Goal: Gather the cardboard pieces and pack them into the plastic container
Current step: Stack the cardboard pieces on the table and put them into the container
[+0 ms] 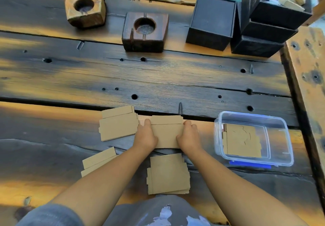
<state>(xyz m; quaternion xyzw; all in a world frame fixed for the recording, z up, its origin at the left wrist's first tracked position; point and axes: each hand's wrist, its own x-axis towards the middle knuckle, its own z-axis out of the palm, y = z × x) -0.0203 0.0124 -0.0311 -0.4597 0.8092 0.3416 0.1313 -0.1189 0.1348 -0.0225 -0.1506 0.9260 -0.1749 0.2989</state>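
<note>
A flat brown cardboard piece (166,131) lies on the wooden table in front of me. My left hand (146,137) grips its left edge and my right hand (189,137) grips its right edge. More cardboard lies around it: a stack (117,126) to the left, a stack (168,174) between my forearms, and another stack (98,162) partly hidden under my left forearm. The clear plastic container (281,137) stands open to the right, with cardboard pieces (241,142) lying flat inside.
Two wooden blocks with round holes (85,7) (145,31) sit at the back. Black boxes (211,21) (263,30) are stacked at the back right. The table edge (306,92) runs along the right. A blue lid (249,165) shows under the container's near rim.
</note>
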